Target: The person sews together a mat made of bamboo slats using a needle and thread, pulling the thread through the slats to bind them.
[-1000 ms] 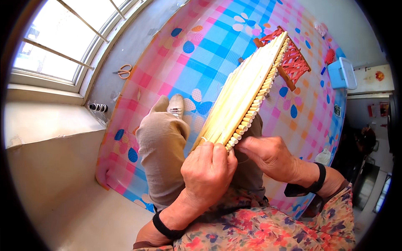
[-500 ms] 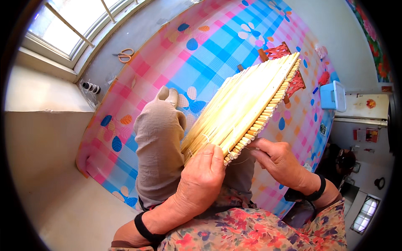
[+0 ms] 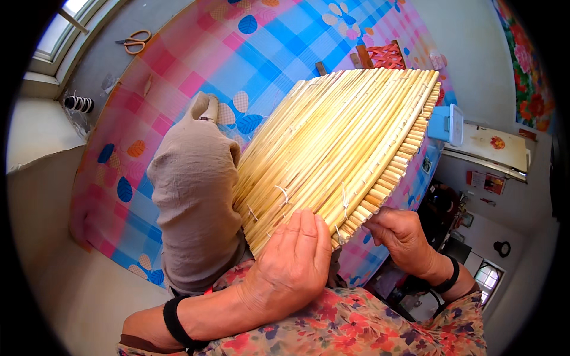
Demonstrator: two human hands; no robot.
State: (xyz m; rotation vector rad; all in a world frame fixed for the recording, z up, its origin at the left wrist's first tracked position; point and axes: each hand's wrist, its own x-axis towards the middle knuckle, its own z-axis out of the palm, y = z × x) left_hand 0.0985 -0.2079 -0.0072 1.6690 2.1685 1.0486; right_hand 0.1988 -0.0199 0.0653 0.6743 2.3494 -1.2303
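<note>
A stiff mat of pale yellow stalks (image 3: 338,142), stitched with white thread, is tilted up over my lap. Along its right side the cut stalk ends of a lower layer show. My left hand (image 3: 291,252) is closed on the mat's near corner, fingers flat on top and the thumb out of sight. At the right edge, close to that corner, my right hand (image 3: 401,234) is closed in a pinch near the stalk ends. What its fingertips hold is hidden. Loose white thread ends (image 3: 283,193) stick up from the mat's near part.
My bent leg in grey-brown trousers (image 3: 193,196) is left of the mat, on a checked pink-and-blue cover (image 3: 178,77). Scissors (image 3: 135,41) and a thread spool (image 3: 79,104) lie on the ledge at left. Beyond the mat are a red woven piece (image 3: 386,56) and a blue box (image 3: 440,124).
The mat has turned so more of its top face shows. Both hands keep to the same corner. The surroundings have shifted left in view, and the thread by my right hand no longer shows.
</note>
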